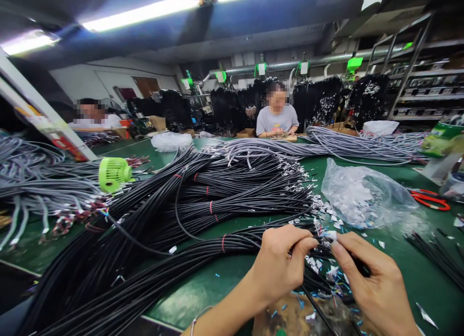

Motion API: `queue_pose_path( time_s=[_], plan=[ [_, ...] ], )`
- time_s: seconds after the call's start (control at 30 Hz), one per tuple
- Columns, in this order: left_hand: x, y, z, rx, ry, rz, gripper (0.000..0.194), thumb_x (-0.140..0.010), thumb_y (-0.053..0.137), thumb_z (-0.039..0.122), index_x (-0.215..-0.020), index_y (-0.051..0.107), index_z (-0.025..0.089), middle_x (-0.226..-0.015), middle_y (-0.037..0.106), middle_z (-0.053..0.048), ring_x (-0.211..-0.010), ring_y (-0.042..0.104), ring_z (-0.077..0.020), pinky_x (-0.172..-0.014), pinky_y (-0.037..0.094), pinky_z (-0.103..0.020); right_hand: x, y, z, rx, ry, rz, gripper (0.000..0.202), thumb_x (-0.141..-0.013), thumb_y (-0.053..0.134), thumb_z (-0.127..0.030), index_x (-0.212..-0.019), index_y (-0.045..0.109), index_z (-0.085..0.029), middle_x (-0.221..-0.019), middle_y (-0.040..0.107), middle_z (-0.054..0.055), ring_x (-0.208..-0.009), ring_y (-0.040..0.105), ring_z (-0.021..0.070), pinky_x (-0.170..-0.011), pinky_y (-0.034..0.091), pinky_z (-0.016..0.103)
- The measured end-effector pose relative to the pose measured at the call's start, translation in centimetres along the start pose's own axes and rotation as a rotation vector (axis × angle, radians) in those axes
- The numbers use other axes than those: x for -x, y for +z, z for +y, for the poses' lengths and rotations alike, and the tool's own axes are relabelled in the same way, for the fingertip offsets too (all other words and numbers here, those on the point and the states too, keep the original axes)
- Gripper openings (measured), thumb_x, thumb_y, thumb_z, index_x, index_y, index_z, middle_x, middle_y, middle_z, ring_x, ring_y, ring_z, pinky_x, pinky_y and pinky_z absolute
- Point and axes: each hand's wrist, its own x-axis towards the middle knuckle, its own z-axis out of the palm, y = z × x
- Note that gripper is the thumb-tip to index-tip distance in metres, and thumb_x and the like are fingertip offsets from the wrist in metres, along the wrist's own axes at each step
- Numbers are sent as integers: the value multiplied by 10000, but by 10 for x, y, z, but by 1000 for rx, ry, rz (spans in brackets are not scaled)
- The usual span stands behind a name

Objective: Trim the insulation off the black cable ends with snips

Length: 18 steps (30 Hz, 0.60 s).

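Note:
My left hand is closed in a pinch on a black cable, which runs down below the fist. Just to its right, my right hand pinches a small white wrapping piece at the cable's end between thumb and forefinger. The fingertips of both hands almost meet. Bundles of black cables, tied with red bands, lie left of and behind the hands. Under the hands, white scraps and blue bits of insulation are scattered over a brown board.
A clear plastic bag of white scraps lies behind my right hand. Red-handled scissors are at the right. Grey cables stretch across the back of the green table. A green fan stands left. A co-worker sits opposite.

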Motion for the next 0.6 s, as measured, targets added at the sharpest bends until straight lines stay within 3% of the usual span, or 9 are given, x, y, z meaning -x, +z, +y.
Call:
queue_pose_path(
  time_s=[0.13, 0.23, 0.37, 0.6],
  plan=[
    [-3, -3, 3, 78, -95, -53, 289, -861, 486, 116, -614, 634, 127, -522, 599, -8, -460, 482, -88, -488, 358, -207, 2, -3, 3, 40, 59, 44, 91, -854, 581, -221, -925, 637, -226, -818, 653, 9, -697, 621, 127, -640, 504, 199],
    [-3, -1, 4, 76, -86, -56, 248, -840, 524, 130, -637, 664, 118, -545, 623, -21, -477, 495, -96, -495, 354, -213, 0, -4, 2, 30, 115, 66, 119, -828, 621, -290, -926, 599, -226, -780, 597, 1, -620, 562, 122, -529, 465, 206],
    [0, 4, 3, 86, -83, -69, 196, -822, 557, 131, -678, 687, 108, -576, 650, -35, -485, 518, -103, -503, 368, -216, -4, -5, -2, -44, 84, -26, 84, -822, 628, -202, -787, 555, -225, -746, 521, -15, -595, 490, 102, -482, 391, 208],
    [3, 5, -1, 35, -31, -86, 113, -793, 617, 126, -707, 689, 109, -620, 672, -42, -532, 572, -117, -532, 384, -222, -5, -10, 1, -57, -25, -79, 142, -804, 636, -122, -866, 558, -224, -841, 508, -2, -625, 477, 95, -488, 368, 216]
  ],
)
